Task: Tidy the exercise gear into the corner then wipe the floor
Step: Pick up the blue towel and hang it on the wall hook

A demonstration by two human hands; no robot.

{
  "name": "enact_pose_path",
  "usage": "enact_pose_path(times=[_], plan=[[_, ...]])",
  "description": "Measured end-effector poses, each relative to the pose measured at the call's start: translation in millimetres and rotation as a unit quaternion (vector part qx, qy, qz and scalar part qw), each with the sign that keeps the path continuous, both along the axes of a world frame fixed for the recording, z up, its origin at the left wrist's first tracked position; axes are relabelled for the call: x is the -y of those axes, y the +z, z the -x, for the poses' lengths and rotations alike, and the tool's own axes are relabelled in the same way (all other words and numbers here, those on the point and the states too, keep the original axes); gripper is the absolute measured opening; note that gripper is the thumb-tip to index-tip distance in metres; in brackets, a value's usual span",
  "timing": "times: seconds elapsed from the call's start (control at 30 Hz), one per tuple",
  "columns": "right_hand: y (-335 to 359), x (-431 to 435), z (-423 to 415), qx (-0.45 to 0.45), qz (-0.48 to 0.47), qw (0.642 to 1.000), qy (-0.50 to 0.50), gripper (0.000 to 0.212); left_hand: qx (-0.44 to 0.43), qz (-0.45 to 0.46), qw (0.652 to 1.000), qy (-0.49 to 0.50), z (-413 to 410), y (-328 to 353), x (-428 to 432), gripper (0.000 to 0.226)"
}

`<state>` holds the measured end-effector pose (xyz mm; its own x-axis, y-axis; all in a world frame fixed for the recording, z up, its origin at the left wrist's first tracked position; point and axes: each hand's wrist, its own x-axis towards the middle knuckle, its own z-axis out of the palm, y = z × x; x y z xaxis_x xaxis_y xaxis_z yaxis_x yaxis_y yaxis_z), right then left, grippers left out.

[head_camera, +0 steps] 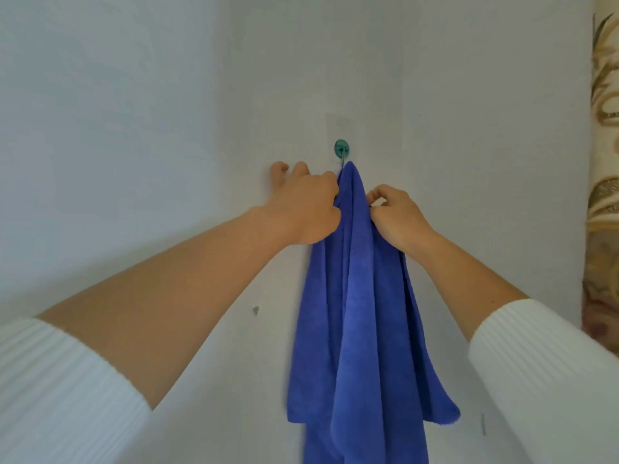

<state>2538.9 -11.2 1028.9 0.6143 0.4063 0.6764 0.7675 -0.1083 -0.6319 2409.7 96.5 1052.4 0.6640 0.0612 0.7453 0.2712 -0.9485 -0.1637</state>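
At the left, a white sleeve runs up to the left hand (pixel 301 209), which lies against the wall (pixel 134 95). Its outer fingers are spread and touch the paint, while its thumb and forefinger seem to pinch the cloth's upper left fold. Just above and to the right sits a teal hook (pixel 342 149). From it hangs the blue cloth (pixel 361 313), draped in long folds down the wall between both forearms. The right hand (pixel 398 219) is curled at the cloth's right edge, fingertips pinching a fold just below the hook. A patterned curtain (pixel 603 162) borders the far right. No exercise gear and no floor are in view, so whether the tidying is done cannot be told. The cloth is on its hook, so it is either about to be taken for wiping or has just been hung back after it; which of the two cannot be told.
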Motion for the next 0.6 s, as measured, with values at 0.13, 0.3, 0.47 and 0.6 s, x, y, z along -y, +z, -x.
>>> enact_pose_path(times=[0.13, 0.3, 0.47, 0.6], plan=[[-19.1, -2.9, 6.9, 0.040, 0.001, 0.999, -0.030, 0.032, -0.010, 0.000, 1.000, 0.009, 11.9, -27.1, -2.3, 0.041], [-27.8, -7.3, 30.5, 0.103, -0.096, 0.982, -0.123, 0.029, 0.047, -0.029, 0.998, 0.006, 26.8, -43.7, -5.5, 0.047], [-52.5, -30.6, 76.0, 0.228, -0.152, 0.951, -0.143, 0.039, 0.157, -0.028, 0.987, -0.012, 62.7, -70.4, -19.7, 0.047], [-82.9, -69.0, 128.6, 0.249, -0.183, 0.951, -0.032, 0.039, 0.198, -0.023, 0.979, 0.032, 130.4, -103.1, -44.1, 0.045]])
